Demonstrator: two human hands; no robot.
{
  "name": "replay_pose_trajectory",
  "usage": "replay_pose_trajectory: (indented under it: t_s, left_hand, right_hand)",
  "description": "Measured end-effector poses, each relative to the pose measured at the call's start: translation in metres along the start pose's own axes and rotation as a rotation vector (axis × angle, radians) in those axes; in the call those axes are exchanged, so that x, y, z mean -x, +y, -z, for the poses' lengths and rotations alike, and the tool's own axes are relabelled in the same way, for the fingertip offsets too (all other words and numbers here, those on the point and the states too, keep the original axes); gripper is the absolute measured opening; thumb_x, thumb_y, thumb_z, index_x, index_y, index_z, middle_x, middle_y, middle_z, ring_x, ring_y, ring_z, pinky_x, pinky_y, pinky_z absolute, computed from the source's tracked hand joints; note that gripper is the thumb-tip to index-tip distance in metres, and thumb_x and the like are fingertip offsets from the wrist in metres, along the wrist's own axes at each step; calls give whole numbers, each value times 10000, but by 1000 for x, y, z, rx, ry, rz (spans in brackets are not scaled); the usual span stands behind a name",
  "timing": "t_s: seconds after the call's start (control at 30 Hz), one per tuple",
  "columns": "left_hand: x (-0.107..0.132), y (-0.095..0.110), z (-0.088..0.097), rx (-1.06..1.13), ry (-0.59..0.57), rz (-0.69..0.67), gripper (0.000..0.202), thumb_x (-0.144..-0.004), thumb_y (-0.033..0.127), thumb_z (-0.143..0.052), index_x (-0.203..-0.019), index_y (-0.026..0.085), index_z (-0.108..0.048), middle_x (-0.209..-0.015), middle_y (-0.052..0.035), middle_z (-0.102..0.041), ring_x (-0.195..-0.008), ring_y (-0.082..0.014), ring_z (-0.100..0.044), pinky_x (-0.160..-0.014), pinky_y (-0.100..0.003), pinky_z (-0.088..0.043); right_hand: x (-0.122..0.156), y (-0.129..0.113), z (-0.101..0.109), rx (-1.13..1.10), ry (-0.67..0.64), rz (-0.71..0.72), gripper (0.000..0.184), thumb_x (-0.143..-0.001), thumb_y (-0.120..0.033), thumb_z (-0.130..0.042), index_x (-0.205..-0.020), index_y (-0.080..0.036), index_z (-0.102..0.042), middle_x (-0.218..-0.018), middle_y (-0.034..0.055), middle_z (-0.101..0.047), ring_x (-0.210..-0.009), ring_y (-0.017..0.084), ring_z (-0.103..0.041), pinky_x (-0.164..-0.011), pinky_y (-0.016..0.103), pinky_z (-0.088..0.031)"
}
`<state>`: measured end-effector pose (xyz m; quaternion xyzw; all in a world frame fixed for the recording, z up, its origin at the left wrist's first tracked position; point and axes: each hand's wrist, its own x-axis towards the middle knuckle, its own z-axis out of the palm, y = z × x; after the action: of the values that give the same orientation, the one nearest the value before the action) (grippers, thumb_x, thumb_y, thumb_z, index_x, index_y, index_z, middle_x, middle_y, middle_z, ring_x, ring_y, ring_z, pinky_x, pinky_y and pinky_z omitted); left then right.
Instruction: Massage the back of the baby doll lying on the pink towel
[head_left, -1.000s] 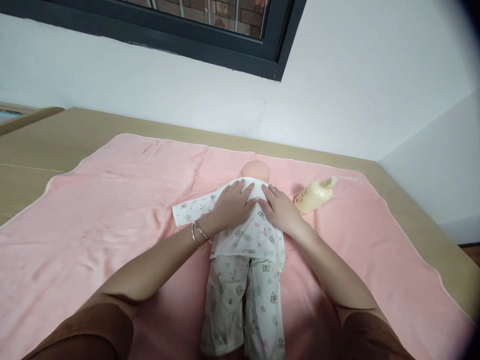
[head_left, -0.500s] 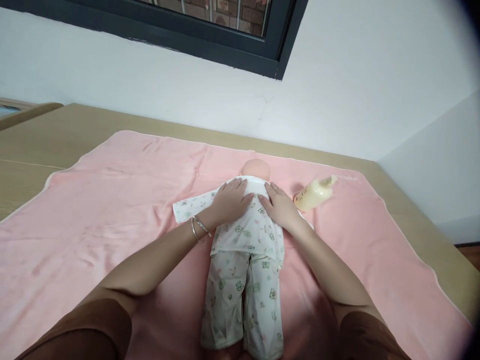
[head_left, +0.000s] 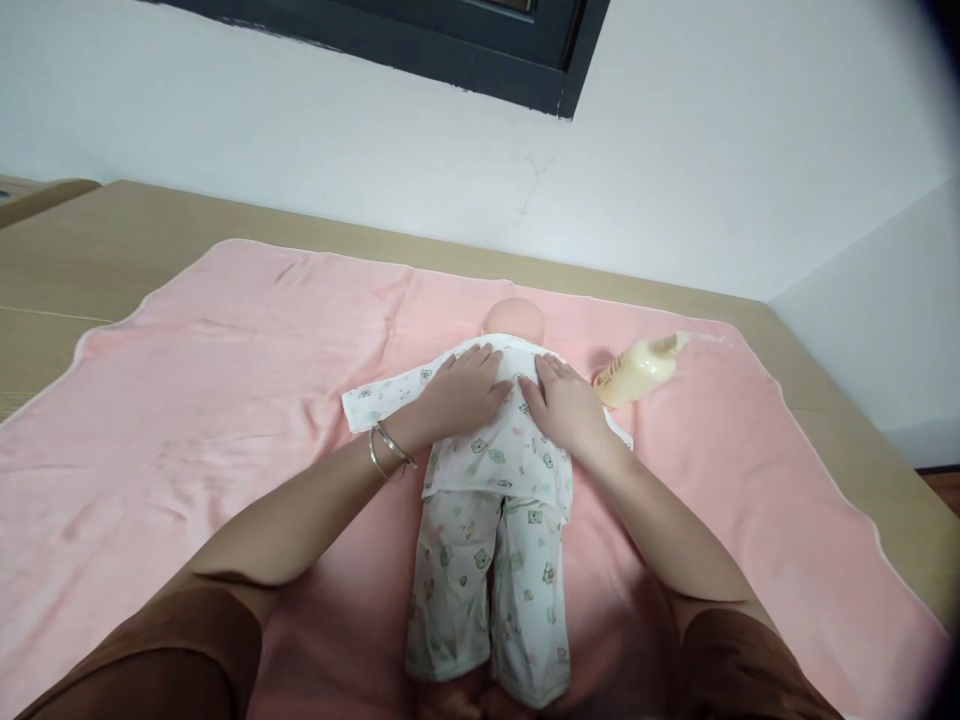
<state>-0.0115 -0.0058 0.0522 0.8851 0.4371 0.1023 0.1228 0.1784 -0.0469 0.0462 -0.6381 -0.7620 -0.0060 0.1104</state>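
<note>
A baby doll in white printed pyjamas lies face down on a pink blanket, its bare head toward the wall. My left hand rests flat on the doll's upper back, fingers stretched out, a bracelet on the wrist. My right hand lies flat beside it on the right of the back, fingers also extended. Neither hand holds anything. The doll's left sleeve sticks out sideways on the blanket.
A pale yellow bottle lies on its side on the blanket just right of the doll's head. The blanket covers a light wooden surface against a white wall, with a dark window frame above.
Both hands have stayed flat on the doll's back, sliding slightly. The view has tipped a little downward, so the window shows less.
</note>
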Motion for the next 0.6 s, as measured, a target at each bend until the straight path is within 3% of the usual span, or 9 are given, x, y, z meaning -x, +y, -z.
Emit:
replay_pose_trajectory:
  t_s: [0.13,0.27,0.43,0.6]
  left_hand:
    - [-15,-2,-13,-3,62,46,507,-1078,375,-278,-1385,71,-544,-1503,-203,-556,-1422,-319,-490,-1179,-524,-395]
    - [-12,7,-20,-41,110,112,589,-1077,424,-309,-1474,15,-455,-1568,-234,-479,-1476,-357,-422,-1217,-564,-331]
    - [-9,15,-21,-41,117,164,611,-1073,419,-323,-1520,12,-414,-1605,-229,-439,-1514,-351,-380,-1247,-591,-279]
    - [-10,15,-25,-10,127,175,611,-1069,407,-323,-1544,28,-389,-1641,-221,-387,-1552,-341,-319,-1267,-604,-233]
  right_hand:
    - [-10,9,-14,-18,12,-51,595,-1072,-397,-334,-1476,3,-508,-1516,236,-550,-1454,350,-477,-1207,468,-369]
    - [-8,9,-19,-33,5,-42,609,-1071,-384,-310,-1504,12,-470,-1545,248,-514,-1483,337,-440,-1238,474,-320]
    - [-8,10,-20,-65,-20,-52,618,-1067,-372,-305,-1561,-13,-397,-1643,232,-375,-1559,362,-296,-1246,539,-288]
    - [-9,12,-22,-64,-11,-46,612,-1066,-361,-308,-1558,-8,-398,-1638,236,-382,-1551,371,-309,-1247,549,-284]
